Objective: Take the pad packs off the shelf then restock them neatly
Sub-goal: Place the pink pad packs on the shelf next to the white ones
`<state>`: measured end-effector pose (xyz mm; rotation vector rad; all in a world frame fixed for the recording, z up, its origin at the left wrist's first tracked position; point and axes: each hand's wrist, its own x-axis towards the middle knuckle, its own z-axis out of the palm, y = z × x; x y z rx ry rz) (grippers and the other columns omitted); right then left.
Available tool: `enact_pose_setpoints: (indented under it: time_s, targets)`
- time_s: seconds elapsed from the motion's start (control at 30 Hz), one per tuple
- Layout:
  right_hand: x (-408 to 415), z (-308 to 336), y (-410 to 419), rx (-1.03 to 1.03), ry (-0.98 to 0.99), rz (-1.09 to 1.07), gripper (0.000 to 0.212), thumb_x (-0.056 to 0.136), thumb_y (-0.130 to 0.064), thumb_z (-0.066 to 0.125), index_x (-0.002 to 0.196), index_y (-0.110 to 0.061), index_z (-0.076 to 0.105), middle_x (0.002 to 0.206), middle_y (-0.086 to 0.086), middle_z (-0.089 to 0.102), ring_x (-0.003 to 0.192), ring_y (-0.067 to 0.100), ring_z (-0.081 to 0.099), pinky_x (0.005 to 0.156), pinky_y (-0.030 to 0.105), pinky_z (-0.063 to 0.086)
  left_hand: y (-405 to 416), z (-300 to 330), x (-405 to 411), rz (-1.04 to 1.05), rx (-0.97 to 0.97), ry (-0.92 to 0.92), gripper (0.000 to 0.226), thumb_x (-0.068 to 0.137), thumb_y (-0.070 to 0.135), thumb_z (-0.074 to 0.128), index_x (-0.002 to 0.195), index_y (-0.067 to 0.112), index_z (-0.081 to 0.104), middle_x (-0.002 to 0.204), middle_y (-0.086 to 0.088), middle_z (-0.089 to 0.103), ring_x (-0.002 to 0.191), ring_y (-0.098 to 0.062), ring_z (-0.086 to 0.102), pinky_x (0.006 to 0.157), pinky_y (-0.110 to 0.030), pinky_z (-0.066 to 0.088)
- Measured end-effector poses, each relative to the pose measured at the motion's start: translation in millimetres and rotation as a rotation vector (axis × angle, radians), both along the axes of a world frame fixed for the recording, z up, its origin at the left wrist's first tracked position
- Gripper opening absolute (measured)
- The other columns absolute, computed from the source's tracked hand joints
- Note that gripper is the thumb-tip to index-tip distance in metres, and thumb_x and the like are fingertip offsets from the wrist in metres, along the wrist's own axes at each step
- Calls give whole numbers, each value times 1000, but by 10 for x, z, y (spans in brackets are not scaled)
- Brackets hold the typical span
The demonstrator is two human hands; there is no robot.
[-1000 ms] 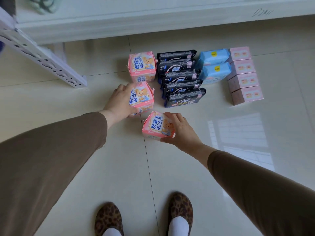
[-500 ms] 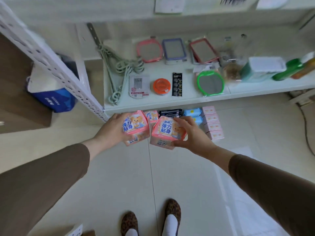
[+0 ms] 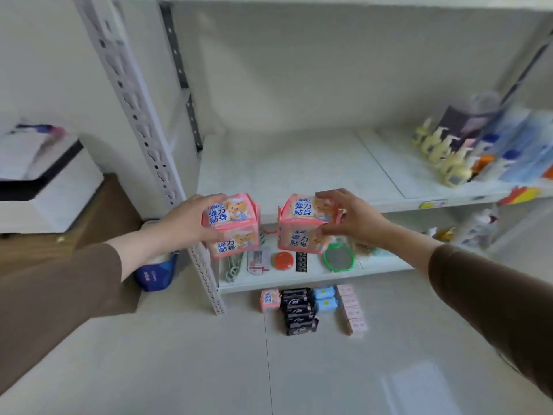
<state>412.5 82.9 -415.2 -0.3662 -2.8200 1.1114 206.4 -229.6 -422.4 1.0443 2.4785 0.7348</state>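
Each grip clasps one pack: the left hand (image 3: 185, 223) and right hand (image 3: 356, 218) have lifted two pink square plastic-wrapped pad packs (image 3: 230, 224) (image 3: 305, 224), bear-printed, from knee level to the white metal shelf (image 3: 299, 169). Below that shelf, black packs (image 3: 299, 310), blue packs (image 3: 325, 298) and pink boxes (image 3: 354, 310) remain on the floor.

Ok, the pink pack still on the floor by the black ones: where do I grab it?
Take the pink pack from above, fingers on its left face and thumb on the near face. Its right side sits against the black packs, and the shelf edge is close behind it, so top, left and front are the free faces. It is boxy and stands upright.
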Motion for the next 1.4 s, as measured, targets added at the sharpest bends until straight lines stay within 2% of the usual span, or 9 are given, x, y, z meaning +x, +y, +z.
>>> enact_pose_setpoints:
  time_s: [0.07,0.17,0.57,0.7,0.87,1.0,1.2,1.33,1.4]
  targets:
    - [40,557,-61,-1,49,-5,76,69,-31,89,135,-31,50,123,-9,57,99,8,64,85,29,57,-57,544,68,-6,41,20,92,63,47,87,143,48,40,128,7,50,109,-10,57,98,-34,48]
    - [113,1253,-153,-6,72,-6,69,69,-27,90,128,-29,53,112,-9,64,94,10,67,82,31,57,-126,1229,181,-41,95,31,85,70,36,88,142,42,43,121,15,56,102,-2,59,84,-20,47]
    - [445,3313,-190,153,229,-41,65,67,-41,89,124,-33,60,110,-11,70,95,6,68,90,25,52,-209,3256,449,-133,193,193,86,68,44,87,143,39,45,114,19,64,98,2,64,78,-16,48]
    - [466,3734,2,167,270,-64,65,65,-43,89,123,-36,61,107,-10,72,96,10,68,95,34,53,-4,3715,464,-152,223,224,88,67,40,88,144,38,44,113,20,63,96,4,63,73,-11,46]
    - [413,4182,422,193,347,-90,63,63,-47,88,121,-37,64,107,-9,72,100,17,68,94,37,53,480,4158,435,-181,253,269,85,69,40,86,143,33,45,114,16,63,101,1,62,78,-13,46]
    - [309,4448,917,209,372,-75,58,71,-38,86,123,-32,63,109,-10,69,100,13,67,89,29,52,988,4354,346,-178,247,320,81,69,41,86,141,32,49,113,15,64,99,0,63,75,-12,46]
    - [-183,4695,1813,224,398,-47,65,73,-37,86,130,-24,56,123,-5,60,105,14,62,80,25,49,1754,4502,91,-176,222,317,73,64,47,87,129,34,56,112,15,68,101,-2,66,91,-25,53]
    - [-700,4729,2289,202,385,-36,59,74,-35,86,124,-21,57,118,-3,61,98,16,64,72,26,53,2163,4508,-125,-153,225,311,70,67,44,88,129,37,56,116,16,65,106,-1,62,84,-17,49]
    - [-998,4694,2475,174,387,-35,58,72,-33,88,120,-22,58,118,-1,60,98,18,65,78,34,58,2314,4501,-277,-137,210,314,72,65,47,88,129,38,56,117,18,64,108,-1,61,85,-18,47]
